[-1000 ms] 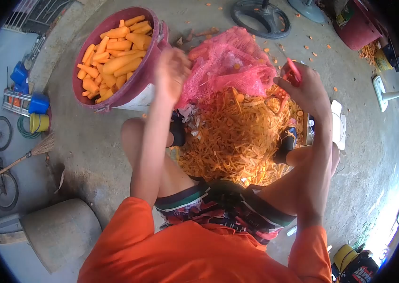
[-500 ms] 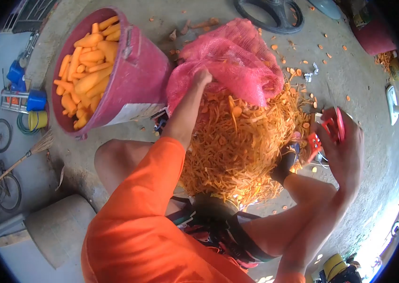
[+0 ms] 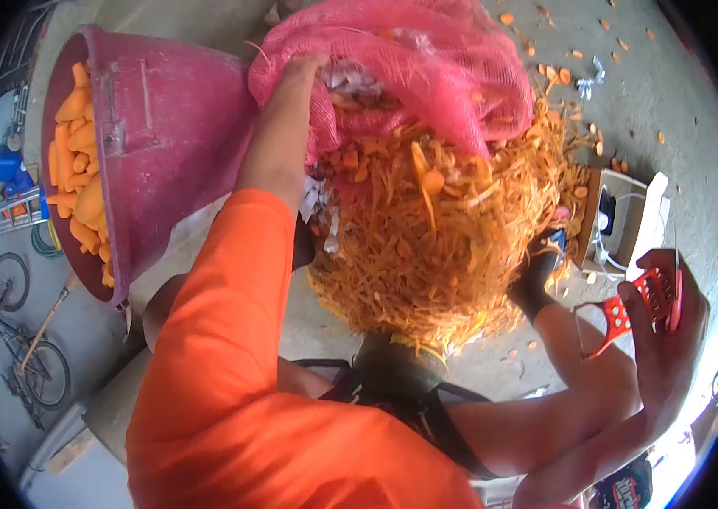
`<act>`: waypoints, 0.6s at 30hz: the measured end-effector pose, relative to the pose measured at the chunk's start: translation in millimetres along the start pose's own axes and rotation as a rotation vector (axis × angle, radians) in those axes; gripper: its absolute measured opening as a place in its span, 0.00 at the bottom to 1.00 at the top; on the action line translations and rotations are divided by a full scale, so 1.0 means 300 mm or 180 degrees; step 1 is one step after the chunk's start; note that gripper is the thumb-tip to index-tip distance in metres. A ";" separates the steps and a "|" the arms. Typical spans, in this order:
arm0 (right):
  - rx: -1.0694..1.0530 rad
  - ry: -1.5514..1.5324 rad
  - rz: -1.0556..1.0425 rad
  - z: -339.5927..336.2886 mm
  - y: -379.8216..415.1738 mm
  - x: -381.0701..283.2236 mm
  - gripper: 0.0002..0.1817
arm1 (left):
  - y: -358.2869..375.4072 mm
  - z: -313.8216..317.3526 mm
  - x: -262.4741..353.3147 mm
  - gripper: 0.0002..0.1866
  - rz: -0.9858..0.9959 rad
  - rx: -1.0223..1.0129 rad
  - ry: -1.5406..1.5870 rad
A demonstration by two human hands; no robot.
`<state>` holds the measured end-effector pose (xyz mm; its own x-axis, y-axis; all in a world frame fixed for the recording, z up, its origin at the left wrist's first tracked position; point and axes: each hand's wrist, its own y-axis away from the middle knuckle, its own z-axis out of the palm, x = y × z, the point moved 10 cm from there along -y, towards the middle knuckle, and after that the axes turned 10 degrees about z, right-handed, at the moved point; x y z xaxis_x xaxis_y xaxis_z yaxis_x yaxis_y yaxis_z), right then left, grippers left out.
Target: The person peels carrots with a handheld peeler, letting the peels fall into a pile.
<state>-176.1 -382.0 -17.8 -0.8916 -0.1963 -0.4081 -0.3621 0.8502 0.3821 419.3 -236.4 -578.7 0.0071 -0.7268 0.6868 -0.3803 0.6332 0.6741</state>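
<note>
My left hand (image 3: 311, 68) is at the mouth of a pink mesh sack (image 3: 460, 85), its fingers partly hidden and closed on the netting. Inside the opening show orange pieces and pale, crumpled scraps. Below the sack lies a big heap of carrot peelings (image 3: 427, 254) between my legs, with a few round carrot slices on it. Off to the right, my right hand (image 3: 668, 339) is closed around a red peeler (image 3: 617, 318) with a perforated handle. A second red handle (image 3: 675, 305) sits in the same grip; a thin line rises above it.
At left, a tilted purple tub (image 3: 181, 127) holds peeled carrots (image 3: 79, 170). A cardboard box (image 3: 622, 220) with a white cable stands right of the heap. Carrot slices and a crumpled foil scrap (image 3: 592, 78) lie on the concrete floor. A bicycle (image 3: 28, 331) is farther left.
My left hand has lifted the sack's edge up and left, widening its mouth. My right hand has moved right and down with the peeler, uncovering the box. The view has shifted.
</note>
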 end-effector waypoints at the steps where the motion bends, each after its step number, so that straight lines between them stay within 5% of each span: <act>1: 0.0267 0.0031 0.0027 -0.023 0.008 0.012 0.16 | 0.021 0.017 -0.046 0.28 -0.0009 -0.0044 0.0234; 2: 0.0378 0.0869 -0.0175 -0.040 0.013 0.007 0.19 | 0.094 0.035 -0.063 0.28 0.0041 -0.0058 0.0455; 5: 0.0750 0.1160 -0.0375 -0.055 0.049 0.014 0.22 | 0.193 0.018 -0.053 0.28 0.0188 -0.0016 0.1058; 6: 0.0093 0.0865 0.0152 -0.036 0.021 0.081 0.27 | 0.217 0.011 -0.047 0.28 0.0209 -0.0008 0.1260; 9: 0.0434 0.0496 -0.0350 -0.037 0.070 0.036 0.30 | 0.185 0.018 0.059 0.27 0.0336 -0.0027 0.1853; 17: -0.0181 0.0459 -0.1105 -0.003 0.112 -0.210 0.25 | 0.956 0.496 0.153 0.26 0.1038 -0.0214 0.3349; 18: -0.0120 0.0542 -0.1253 0.002 0.149 -0.241 0.24 | 1.112 0.580 0.202 0.24 0.0381 -0.0002 0.2992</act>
<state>-127.8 -329.5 28.3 -0.7144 -0.5827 -0.3874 -0.6906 0.6765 0.2560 131.9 -115.6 -359.4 0.7102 -0.1452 0.6888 -0.4263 0.6900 0.5850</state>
